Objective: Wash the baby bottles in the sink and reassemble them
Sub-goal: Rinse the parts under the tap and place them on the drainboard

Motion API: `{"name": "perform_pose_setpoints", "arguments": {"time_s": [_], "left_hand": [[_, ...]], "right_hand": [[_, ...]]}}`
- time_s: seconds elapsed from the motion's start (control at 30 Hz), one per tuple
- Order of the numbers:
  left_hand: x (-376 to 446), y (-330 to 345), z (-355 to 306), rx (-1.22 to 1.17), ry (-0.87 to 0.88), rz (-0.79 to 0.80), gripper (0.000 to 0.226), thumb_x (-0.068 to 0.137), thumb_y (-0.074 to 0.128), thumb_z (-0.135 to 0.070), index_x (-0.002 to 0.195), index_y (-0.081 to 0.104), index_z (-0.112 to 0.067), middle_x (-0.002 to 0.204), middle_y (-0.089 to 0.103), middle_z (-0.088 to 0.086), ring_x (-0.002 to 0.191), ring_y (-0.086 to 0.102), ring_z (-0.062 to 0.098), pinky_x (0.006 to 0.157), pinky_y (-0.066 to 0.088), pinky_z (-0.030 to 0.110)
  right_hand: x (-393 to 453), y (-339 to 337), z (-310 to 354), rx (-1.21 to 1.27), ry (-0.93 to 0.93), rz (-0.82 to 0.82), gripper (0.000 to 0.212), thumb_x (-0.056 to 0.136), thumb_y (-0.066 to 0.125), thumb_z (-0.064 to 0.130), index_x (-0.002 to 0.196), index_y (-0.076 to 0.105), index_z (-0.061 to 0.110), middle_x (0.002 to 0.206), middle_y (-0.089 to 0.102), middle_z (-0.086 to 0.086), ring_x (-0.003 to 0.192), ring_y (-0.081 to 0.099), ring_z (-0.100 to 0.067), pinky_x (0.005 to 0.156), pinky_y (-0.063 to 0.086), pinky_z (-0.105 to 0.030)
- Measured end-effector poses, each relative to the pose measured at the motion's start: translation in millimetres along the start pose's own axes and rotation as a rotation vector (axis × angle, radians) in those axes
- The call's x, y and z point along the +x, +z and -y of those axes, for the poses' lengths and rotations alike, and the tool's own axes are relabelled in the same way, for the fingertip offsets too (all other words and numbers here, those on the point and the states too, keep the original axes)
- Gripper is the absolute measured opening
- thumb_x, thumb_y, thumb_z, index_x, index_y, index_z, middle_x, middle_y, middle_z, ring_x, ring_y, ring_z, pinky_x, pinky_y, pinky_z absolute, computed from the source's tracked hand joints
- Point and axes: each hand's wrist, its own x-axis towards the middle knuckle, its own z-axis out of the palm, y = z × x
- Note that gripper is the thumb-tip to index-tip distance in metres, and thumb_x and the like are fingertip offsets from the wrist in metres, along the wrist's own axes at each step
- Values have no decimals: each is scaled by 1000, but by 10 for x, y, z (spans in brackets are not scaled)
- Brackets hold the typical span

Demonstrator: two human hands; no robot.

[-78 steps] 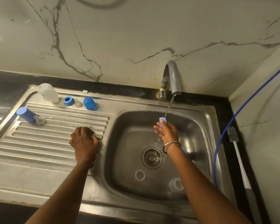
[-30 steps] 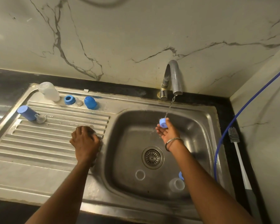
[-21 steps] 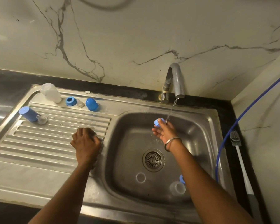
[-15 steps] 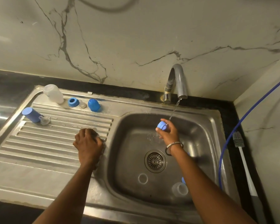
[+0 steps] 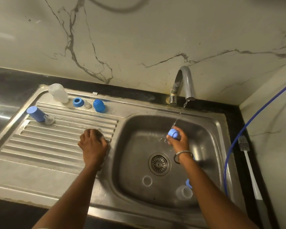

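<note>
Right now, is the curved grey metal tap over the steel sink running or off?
Running. A thin stream of water falls from the curved grey metal tap onto the blue ring held by the right hand.

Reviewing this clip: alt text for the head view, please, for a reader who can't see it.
The right hand holds a small blue bottle part under the thin stream from the tap over a steel sink. The left hand rests curled on the ribbed drainboard, where blue and clear bottle pieces stand along the back.
</note>
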Motion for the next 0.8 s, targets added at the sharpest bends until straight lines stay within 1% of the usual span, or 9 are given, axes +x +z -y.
{"name": "perform_pose_setpoints", "arguments": {"time_s": [0.07,0.13,0.3,0.43,0.5,0.57,0.67,0.73,0.8], "left_hand": [[6,-7,-1,-2,0,5,14,75,62,-15,87,56,-21,99,50,5,101,44,29,86,36,45],[10,-23,-4,-11,-10,17,14,75,61,-14,87,57,-20,100,50,5,101,44,29,86,36,44],[20,-86,-11,-67,-11,53,16,75,59,-10,88,58,-19,102,51,4,101,45,29,86,36,43],[34,-196,55,-119,8,104,14,78,60,-9,90,60,-14,103,55,7,102,48,30,88,37,41],[19,-267,123,-123,14,102,12,80,61,-9,92,61,-10,105,55,10,102,49,32,89,39,42],[2,-331,171,-122,25,98,10,83,63,-9,93,62,-5,105,56,15,100,50,35,89,40,43],[4,-429,296,-98,29,74,12,87,63,-9,95,64,-2,107,57,18,99,51,37,88,41,42],[3,-475,361,-87,-9,54,13,90,59,-13,98,64,-4,109,57,15,101,50,35,89,40,42],[1,-504,421,-114,-32,43,13,92,57,-15,98,64,-7,108,56,12,101,50,33,89,40,42]], "right_hand": [[-14,5,-41,-22,73,48,34,85,69,13,118,59,10,90,63,-7,70,60,-16,67,56,-33],[-34,19,-79,-73,122,72,28,88,66,29,107,63,9,77,62,-6,59,56,-14,64,55,-31],[-127,198,-38,-17,195,200,27,89,63,37,74,63,15,59,53,-3,52,52,-14,56,52,-30],[-174,511,68,-87,122,297,18,90,63,32,86,64,15,71,55,-6,57,52,-13,58,53,-30],[-180,726,144,-167,7,334,14,89,66,21,94,64,8,81,57,-9,65,54,-15,59,54,-26],[-176,955,234,-232,-135,375,8,84,69,5,86,62,1,84,56,-12,71,53,-19,63,52,-30],[-199,1395,346,-315,-257,435,18,76,73,-3,88,62,4,94,59,-19,75,53,-21,76,50,-33],[-265,1656,437,-320,-247,459,40,74,76,0,109,58,5,108,58,-18,85,58,-23,78,51,-23],[-301,1938,498,-346,-292,487,45,71,79,2,108,55,10,108,58,-16,87,59,-23,73,48,-12]]}}
